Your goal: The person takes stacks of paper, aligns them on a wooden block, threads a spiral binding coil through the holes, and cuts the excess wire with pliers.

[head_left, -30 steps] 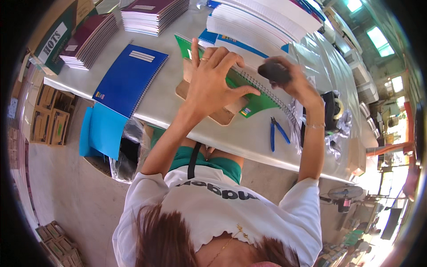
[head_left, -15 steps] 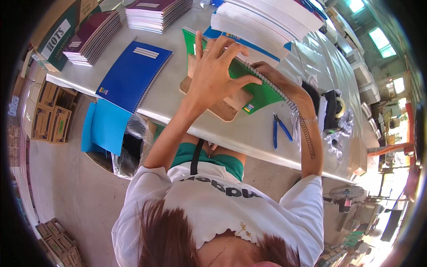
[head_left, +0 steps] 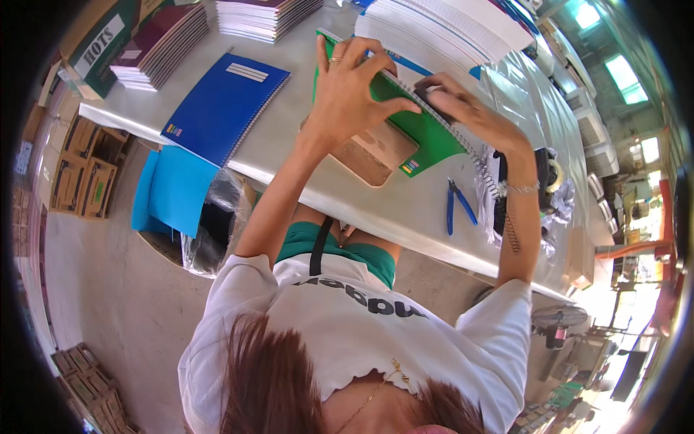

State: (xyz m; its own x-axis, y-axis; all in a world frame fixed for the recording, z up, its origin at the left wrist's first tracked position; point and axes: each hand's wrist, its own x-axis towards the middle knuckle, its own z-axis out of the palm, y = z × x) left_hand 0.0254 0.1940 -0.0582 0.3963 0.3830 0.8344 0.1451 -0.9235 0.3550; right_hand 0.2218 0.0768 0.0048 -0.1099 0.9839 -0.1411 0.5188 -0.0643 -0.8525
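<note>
A green notebook [head_left: 436,145] stands tilted on a worn wooden block [head_left: 371,165]. My left hand [head_left: 347,94] grips it, thumb on the green cover and fingers over the top edge by the holes. Along that edge runs a wire spiral coil [head_left: 473,153], whose loose end trails past the notebook's right corner beside my right forearm. My right hand [head_left: 463,108] is at the coil on the far side of the edge, its fingers bent and smeared by motion; whether they hold the coil is unclear. Blue-handled cutters [head_left: 460,205] lie to the right of the block.
A blue spiral notebook [head_left: 228,101] lies to the left. Behind are stacks of maroon notebooks [head_left: 163,47] and a tall stack of white pages [head_left: 441,32]. A tape roll [head_left: 555,176] sits among plastic at right. Below the table edge stands a box with light-blue sheets [head_left: 170,188].
My right hand has lifted and shifted away from the coil edge, fingers now more in sight. My left hand keeps its hold on the green notebook. The whole view has shifted slightly.
</note>
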